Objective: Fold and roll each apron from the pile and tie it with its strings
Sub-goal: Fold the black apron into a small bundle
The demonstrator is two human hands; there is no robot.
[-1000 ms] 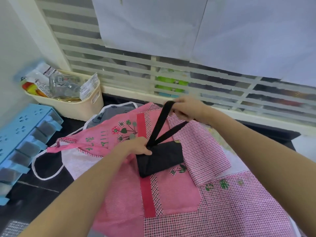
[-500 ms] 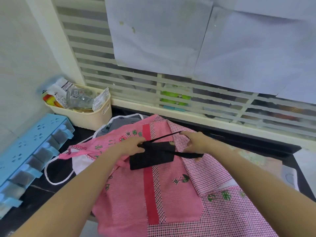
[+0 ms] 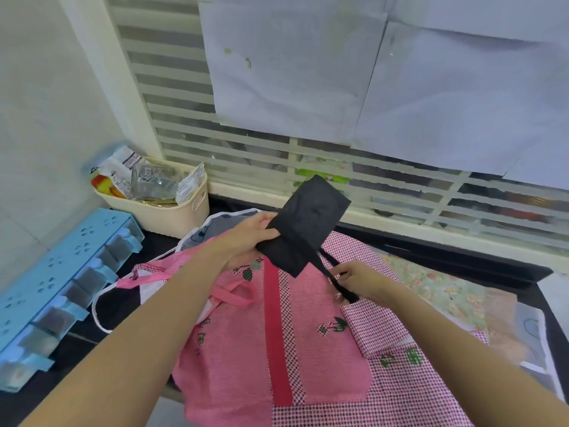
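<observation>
A black apron (image 3: pixel 303 224), folded into a small roll, is lifted above the pile and tilted up toward the window. My left hand (image 3: pixel 251 232) grips its lower left edge. My right hand (image 3: pixel 358 280) pinches the apron's black string (image 3: pixel 337 278), which runs down and to the right from the roll. Beneath both hands lies the pile of aprons, topped by a pink checked apron (image 3: pixel 308 349) with a red stripe and embroidered flowers. A grey apron (image 3: pixel 212 228) with white trim shows at the pile's far left.
A cream basket (image 3: pixel 172 212) of packets and a jar stands at the back left corner. A blue plastic drawer rack (image 3: pixel 55 288) lies along the left wall. The louvred window (image 3: pixel 400 192) runs behind the dark counter (image 3: pixel 462 260). Floral cloth (image 3: pixel 443 288) lies at the right.
The black roll has been lifted off the pile and tilted upward by my left hand. My right hand has drawn the string down to the right.
</observation>
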